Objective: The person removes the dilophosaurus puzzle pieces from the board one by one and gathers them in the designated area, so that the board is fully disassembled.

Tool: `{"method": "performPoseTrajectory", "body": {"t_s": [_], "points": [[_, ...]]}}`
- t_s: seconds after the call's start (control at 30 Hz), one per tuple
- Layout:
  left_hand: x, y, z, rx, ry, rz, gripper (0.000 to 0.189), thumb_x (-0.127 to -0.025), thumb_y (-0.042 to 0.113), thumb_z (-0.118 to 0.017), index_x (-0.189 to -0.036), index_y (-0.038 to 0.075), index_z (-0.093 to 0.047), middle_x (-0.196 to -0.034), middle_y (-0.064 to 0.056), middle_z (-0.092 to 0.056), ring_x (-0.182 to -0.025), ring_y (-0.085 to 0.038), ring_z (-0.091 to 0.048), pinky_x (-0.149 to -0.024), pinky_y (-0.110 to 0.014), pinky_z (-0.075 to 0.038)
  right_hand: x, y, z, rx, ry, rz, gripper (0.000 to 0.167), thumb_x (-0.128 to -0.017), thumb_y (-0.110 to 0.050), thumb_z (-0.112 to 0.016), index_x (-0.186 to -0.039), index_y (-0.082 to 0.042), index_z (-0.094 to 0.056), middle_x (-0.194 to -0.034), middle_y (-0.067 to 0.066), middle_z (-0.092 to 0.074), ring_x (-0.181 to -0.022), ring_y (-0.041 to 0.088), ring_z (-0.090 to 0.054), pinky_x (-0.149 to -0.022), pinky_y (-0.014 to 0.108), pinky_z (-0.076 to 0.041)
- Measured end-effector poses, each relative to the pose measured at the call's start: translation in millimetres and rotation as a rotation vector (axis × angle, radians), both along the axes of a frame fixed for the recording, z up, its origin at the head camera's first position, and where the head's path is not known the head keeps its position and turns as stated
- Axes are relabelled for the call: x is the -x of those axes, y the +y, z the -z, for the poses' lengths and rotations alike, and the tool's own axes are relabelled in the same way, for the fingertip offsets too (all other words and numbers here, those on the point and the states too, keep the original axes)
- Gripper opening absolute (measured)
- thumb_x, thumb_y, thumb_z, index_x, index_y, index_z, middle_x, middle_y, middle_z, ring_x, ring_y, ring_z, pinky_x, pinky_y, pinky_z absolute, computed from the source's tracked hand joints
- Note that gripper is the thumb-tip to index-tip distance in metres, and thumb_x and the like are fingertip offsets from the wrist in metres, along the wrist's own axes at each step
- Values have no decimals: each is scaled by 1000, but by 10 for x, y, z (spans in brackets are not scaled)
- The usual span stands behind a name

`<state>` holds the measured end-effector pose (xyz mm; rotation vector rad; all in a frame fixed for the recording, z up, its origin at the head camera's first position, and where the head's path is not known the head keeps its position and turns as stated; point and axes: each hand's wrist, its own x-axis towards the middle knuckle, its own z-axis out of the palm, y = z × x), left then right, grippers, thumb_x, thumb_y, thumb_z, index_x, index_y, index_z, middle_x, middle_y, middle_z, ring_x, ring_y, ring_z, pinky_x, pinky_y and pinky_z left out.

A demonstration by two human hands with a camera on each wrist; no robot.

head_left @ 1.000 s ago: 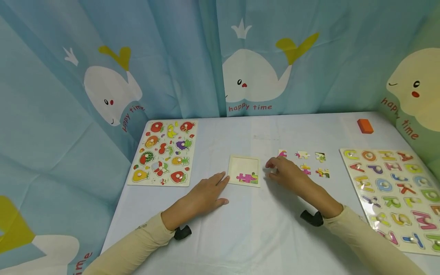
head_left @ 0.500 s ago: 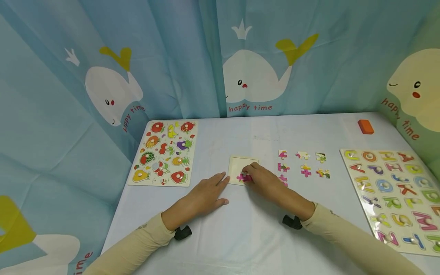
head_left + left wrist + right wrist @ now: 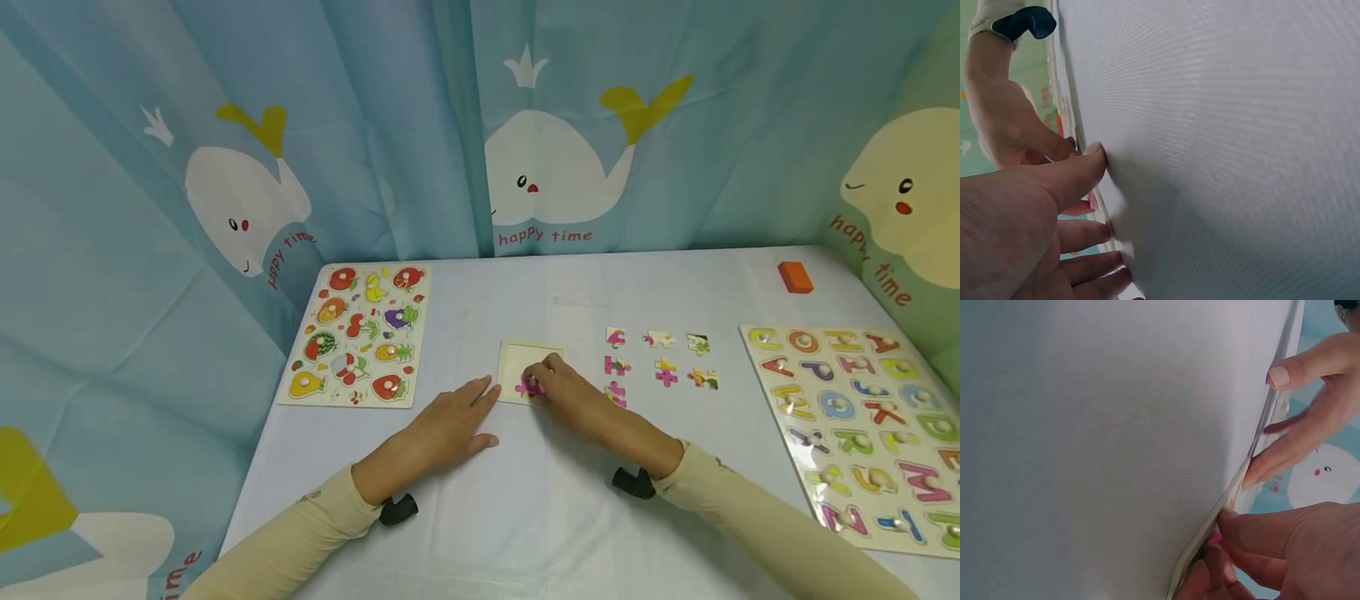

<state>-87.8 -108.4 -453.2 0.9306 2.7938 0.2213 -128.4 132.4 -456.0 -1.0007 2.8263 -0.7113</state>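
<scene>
A small square puzzle tray lies mid-table, with pink jigsaw pieces along its bottom edge. My right hand is bent over the tray's lower right part, thumb and fingertips curled at a pink puzzle piece. In the right wrist view, a bit of the pink piece shows between the thumb and fingers. The hand covers the tray's lower right corner. Flat on the table, my left hand has its fingers stretched out, the fingertips at the tray's left edge.
Several loose jigsaw pieces lie in rows right of the tray. A fruit peg board is at the left, a letter peg board at the right. An orange block sits near the back right. Whale-print curtains border the table.
My right hand has moved left from beside the tray onto its lower right pieces, uncovering loose pieces at the right. For the last half second it has barely shifted. My left hand stays put.
</scene>
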Motion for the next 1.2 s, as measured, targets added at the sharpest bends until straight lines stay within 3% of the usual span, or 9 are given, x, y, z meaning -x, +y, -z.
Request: {"method": "performPoseTrajectory", "body": {"t_s": [0.13, 0.37, 0.57, 0.83, 1.0, 1.2], "points": [[-4, -1, 4, 6, -9, -6, 74, -104, 44, -65, -161, 3, -42, -165, -19, -41, -152, -32, -42, -115, -50, -47, 15, 28, 7, 35, -5, -18, 28, -93, 9, -74, -118, 1, -64, -105, 14, -57, -91, 24, -62, -84, 37, -58], [-4, 1, 10, 7, -8, -8, 74, -104, 44, -65, -161, 3, -42, -166, -18, -40, -153, -31, -41, -115, -49, -46, 41, 71, 13, 69, -86, 6, 30, -93, 5, -75, -118, -7, -64, -104, 12, -57, -91, 21, -63, -81, 36, -59], [-5, 3, 16, 15, 10, -2, 74, -104, 45, -66, -160, 3, -43, -165, -18, -42, -152, -31, -42, -115, -48, -47, 69, 116, 1, 122, -88, 0, 27, -96, 8, -69, -116, -9, -67, -100, 11, -63, -92, 21, -64, -83, 38, -58], [-12, -4, 15, 13, -3, -1, 74, -104, 45, -65, -161, 3, -42, -166, -18, -40, -153, -31, -41, -115, -49, -46, 137, 343, -281, 228, -94, 9, 24, -97, 9, -67, -113, -8, -72, -100, 5, -72, -88, 18, -63, -76, 33, -55], [-13, -11, 13, -3, -13, -5, 74, -105, 44, -65, -161, 2, -41, -166, -18, -39, -153, -32, -40, -116, -49, -45, 193, 654, -466, 205, -197, 92, 23, -100, 4, -66, -116, -11, -74, -102, 5, -72, -89, 22, -64, -70, 30, -53], [-14, -7, 9, -18, -8, -2, 73, -104, 43, -66, -160, 2, -42, -165, -19, -41, -153, -33, -41, -115, -50, -46, 193, 1141, -546, 154, -269, 173, 19, -102, -2, -65, -117, -11, -74, -102, 4, -72, -93, 21, -64, -74, 27, -53]]}}
